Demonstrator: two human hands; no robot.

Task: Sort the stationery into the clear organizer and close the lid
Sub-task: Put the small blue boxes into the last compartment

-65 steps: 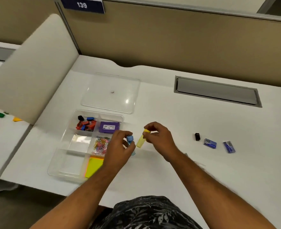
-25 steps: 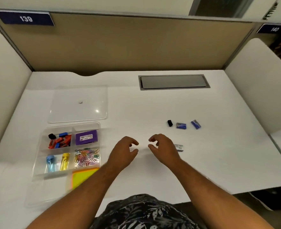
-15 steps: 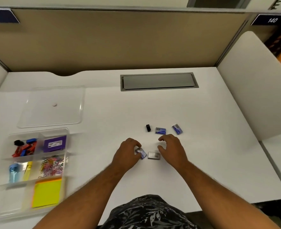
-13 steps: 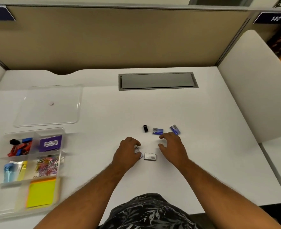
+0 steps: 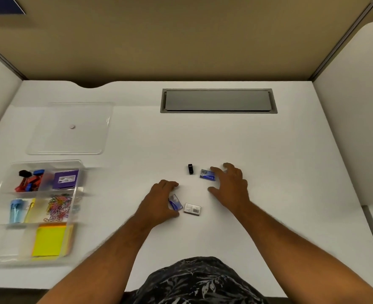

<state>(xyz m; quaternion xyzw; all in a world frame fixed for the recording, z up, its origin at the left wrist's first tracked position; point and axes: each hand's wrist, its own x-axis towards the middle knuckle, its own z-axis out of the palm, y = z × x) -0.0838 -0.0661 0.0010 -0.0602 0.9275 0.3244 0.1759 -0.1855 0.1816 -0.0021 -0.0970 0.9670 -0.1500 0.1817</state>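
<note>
The clear organizer [image 5: 5, 243] sits at the table's left edge. It holds binder clips [image 5: 28, 181], a purple box [image 5: 65, 179], a blue tube [image 5: 16, 210], paper clips [image 5: 59, 207] and yellow sticky notes [image 5: 49, 240]. Its clear lid [image 5: 69, 128] lies flat behind it. My left hand [image 5: 159, 201] pinches a small blue box [image 5: 175, 202], tilted at the fingertips. A grey box [image 5: 192, 209] lies just right of it. My right hand [image 5: 230, 186] is spread open, one fingertip touching a second blue box [image 5: 207, 174]. A black clip [image 5: 190, 169] stands left of that box.
A grey cable hatch [image 5: 218, 100] is set into the table at the back. Beige partition walls close the desk behind and on both sides. Bare white table lies between the organizer and my hands.
The tubes went from my hands into the organizer. My left hand took hold of a small blue box, and my right hand reached forward onto the blue box by the black clip.
</note>
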